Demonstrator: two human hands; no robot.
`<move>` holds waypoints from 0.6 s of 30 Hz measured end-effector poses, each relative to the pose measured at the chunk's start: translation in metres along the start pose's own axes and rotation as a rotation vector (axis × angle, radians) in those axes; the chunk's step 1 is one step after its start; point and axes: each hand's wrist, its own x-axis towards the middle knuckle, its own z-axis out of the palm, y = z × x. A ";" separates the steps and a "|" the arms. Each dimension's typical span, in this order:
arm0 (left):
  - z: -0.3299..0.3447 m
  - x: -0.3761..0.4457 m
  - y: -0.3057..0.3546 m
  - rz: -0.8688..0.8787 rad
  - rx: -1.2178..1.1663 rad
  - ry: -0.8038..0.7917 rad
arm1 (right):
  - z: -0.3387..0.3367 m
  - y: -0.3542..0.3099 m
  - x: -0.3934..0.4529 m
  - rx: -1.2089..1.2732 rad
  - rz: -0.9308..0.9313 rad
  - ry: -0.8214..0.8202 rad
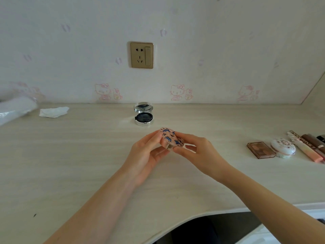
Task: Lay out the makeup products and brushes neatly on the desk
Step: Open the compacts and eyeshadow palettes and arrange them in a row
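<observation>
Both hands, left [149,152] and right [198,152], pinch pink compact [171,138] mid-bench [70,164], tilted; open silver compact [143,114] lies straight behind toward back edge.

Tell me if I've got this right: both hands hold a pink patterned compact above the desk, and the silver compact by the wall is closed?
Not quite. In the head view the silver compact by the wall stands open, lid up. The rest holds: left hand and right hand hold the pink patterned compact.
</observation>
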 end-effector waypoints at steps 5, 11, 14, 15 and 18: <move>-0.001 -0.003 -0.004 -0.059 -0.096 -0.098 | 0.002 -0.008 0.001 -0.009 0.003 0.015; -0.002 -0.002 -0.005 -0.073 -0.193 -0.132 | 0.002 -0.010 0.002 -0.156 -0.026 -0.004; -0.003 -0.003 -0.005 -0.090 -0.206 -0.155 | 0.000 -0.018 0.002 -0.153 -0.071 -0.048; -0.003 -0.003 -0.006 -0.091 -0.197 -0.161 | 0.000 -0.020 0.003 -0.179 -0.086 -0.054; -0.003 -0.003 -0.005 -0.086 -0.192 -0.174 | -0.001 -0.025 0.005 -0.231 -0.131 -0.040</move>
